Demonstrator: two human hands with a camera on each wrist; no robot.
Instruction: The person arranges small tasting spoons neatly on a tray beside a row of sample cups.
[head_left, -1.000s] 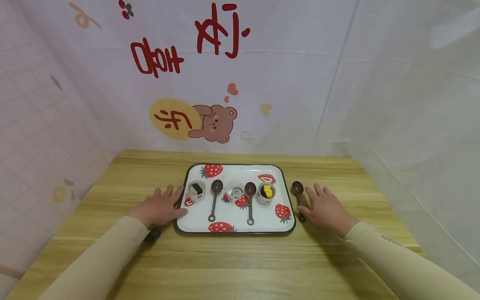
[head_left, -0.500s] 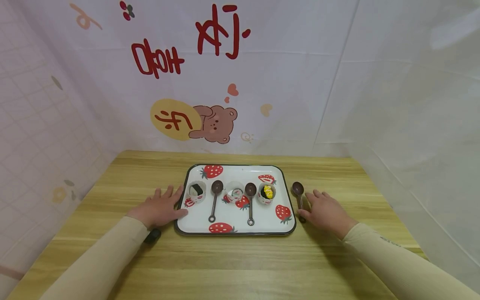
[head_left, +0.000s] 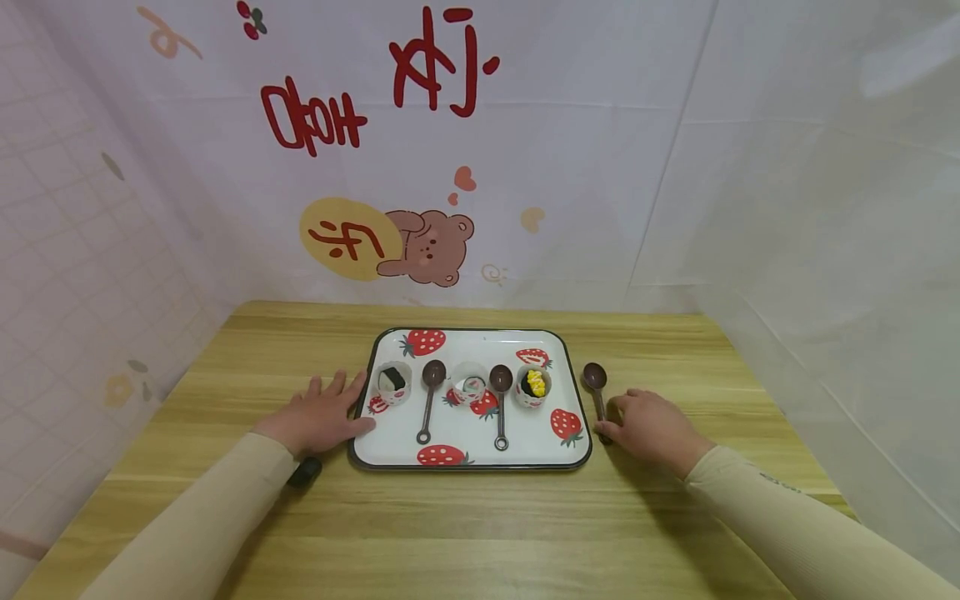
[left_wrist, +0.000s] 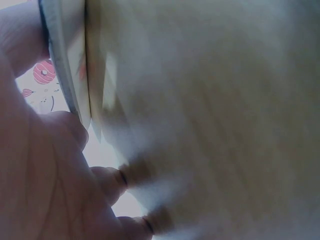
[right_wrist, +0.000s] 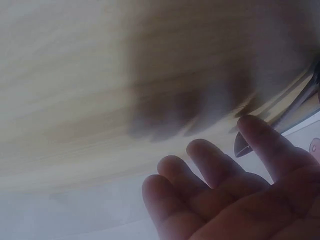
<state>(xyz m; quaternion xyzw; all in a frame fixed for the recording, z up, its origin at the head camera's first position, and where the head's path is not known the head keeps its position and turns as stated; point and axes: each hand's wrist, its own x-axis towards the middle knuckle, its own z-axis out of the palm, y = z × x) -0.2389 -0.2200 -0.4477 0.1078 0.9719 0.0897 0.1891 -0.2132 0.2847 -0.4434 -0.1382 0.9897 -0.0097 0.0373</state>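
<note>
A white tray point(head_left: 465, 450) with a dark rim and strawberry prints lies on the wooden table. My left hand point(head_left: 318, 417) rests at its left edge, fingers spread and thumb over the rim. In the left wrist view, the tray rim point(left_wrist: 62, 65) passes between thumb and index finger. A brown spoon point(head_left: 595, 377) lies just right of the tray. My right hand point(head_left: 652, 425) is beside it, thumb at the handle's lower end and index finger close to the handle. In the right wrist view, the fingers point(right_wrist: 212, 162) bend loosely and the spoon point(right_wrist: 243, 145) shows behind the index finger.
The tray holds a left cup point(head_left: 393, 385) with a rice ball, a middle cup point(head_left: 469, 387) and a right cup point(head_left: 533, 387) with yellow-topped food. Two brown spoons, the left point(head_left: 433, 375) and right point(head_left: 501, 379), lie between them. A black object point(head_left: 304, 472) sits near my left wrist.
My right hand's fingers have drawn in from spread to loosely bent, closer to the spoon's handle. My left hand, the tray and the things on it have stayed put.
</note>
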